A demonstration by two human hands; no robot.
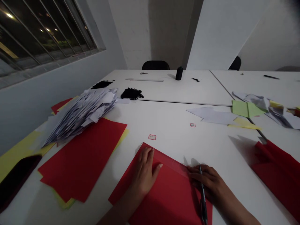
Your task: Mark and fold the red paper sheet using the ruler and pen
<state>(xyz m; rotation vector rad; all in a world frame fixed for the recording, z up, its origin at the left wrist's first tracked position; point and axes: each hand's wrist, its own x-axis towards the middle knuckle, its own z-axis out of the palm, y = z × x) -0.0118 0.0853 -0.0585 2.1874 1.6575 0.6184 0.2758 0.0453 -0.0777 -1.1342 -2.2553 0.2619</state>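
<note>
Head view: red sheet (173, 193) lies on the white table (161, 115) at near centre, under both hands; clear strip (172, 164) runs along its far edge. Left hand (144, 175) is palm down on the sheet, fingers loosely extended, thumb apart, fingertips on the strip's left end; it presses, grips nothing. Right hand (209, 182) is partly closed, with pen (202, 193) held between the fingers, tip end pointing away; fingertips touch the sheet's far right edge.

Around it: red sheets (82, 159) left of the work, yellow paper showing beneath; heap of white papers (82, 109) overlaps their far end; dark object (18, 178) at far left, partly out of frame; folded red material (278, 175) on the right, apart from the right hand; white paper scrap (213, 115), yellow piece (243, 123) and green paper (248, 108) beyond it, near a table seam.

Farther back: two black thread bundles, near one (131, 93) and far one (102, 84); scissors (144, 73), white bar (145, 80), upright black spool (179, 73).

Labels: two red-bordered ones, left label (152, 137) just beyond the sheet, right label (192, 125) farther out; writing too small to read.
</note>
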